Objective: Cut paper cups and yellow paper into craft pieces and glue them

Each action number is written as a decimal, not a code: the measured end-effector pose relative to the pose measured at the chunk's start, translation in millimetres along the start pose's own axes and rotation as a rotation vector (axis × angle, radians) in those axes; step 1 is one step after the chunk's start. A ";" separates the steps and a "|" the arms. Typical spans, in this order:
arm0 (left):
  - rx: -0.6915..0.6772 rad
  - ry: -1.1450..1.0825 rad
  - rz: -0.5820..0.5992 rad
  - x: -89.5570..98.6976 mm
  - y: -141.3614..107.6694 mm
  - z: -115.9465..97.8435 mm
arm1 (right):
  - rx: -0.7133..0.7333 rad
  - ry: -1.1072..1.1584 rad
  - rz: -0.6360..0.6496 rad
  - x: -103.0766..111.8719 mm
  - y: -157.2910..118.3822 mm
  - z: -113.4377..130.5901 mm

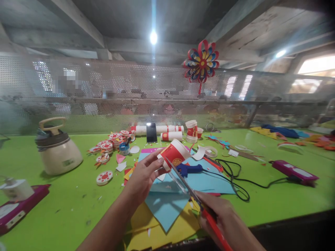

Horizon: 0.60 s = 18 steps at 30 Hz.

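Observation:
Tilted on its side, a red and white paper cup (171, 153) is gripped at its left end by my left hand (148, 169). My right hand (220, 209) is wrapped around the red handles of a pair of scissors (192, 193). Their blades are spread apart and reach up to the cup's lower edge. Whether a blade touches the cup I cannot tell. Beneath both hands lie blue paper sheets (167, 209) over yellow paper (141, 219). A blue glue gun (191, 169) rests on the blue paper just right of the cup.
A kettle (59, 153) stands left, above a purple power strip (24, 211). Red-dotted discs (104, 177), a glue jar (124, 148), a phone (151, 132) and stacked cups (191, 129) sit farther back. The glue gun's black cord (258, 184) loops toward another power strip (294, 172).

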<state>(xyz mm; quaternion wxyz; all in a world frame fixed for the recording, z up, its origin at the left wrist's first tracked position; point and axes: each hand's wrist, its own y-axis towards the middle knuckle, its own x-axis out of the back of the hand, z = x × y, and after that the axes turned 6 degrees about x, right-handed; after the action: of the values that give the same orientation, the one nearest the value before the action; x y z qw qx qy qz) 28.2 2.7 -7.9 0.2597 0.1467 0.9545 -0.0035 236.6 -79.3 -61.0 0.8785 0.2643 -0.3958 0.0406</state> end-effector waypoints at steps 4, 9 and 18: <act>-0.009 0.026 -0.015 -1.5 -1.3 0.6 | 0.003 0.006 0.012 2.3 5.1 4.6; -0.011 0.066 -0.007 -2.7 -3.7 1.0 | -0.011 -0.004 -0.008 4.4 5.9 7.0; 0.058 -0.029 0.022 1.0 -1.9 0.7 | 0.028 -0.103 -0.006 8.1 -1.3 2.4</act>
<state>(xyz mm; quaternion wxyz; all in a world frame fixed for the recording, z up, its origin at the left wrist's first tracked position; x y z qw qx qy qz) 27.2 1.0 -9.1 0.2695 0.1645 0.9484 -0.0303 240.9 -82.8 -54.5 0.8533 0.2796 -0.4391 0.0298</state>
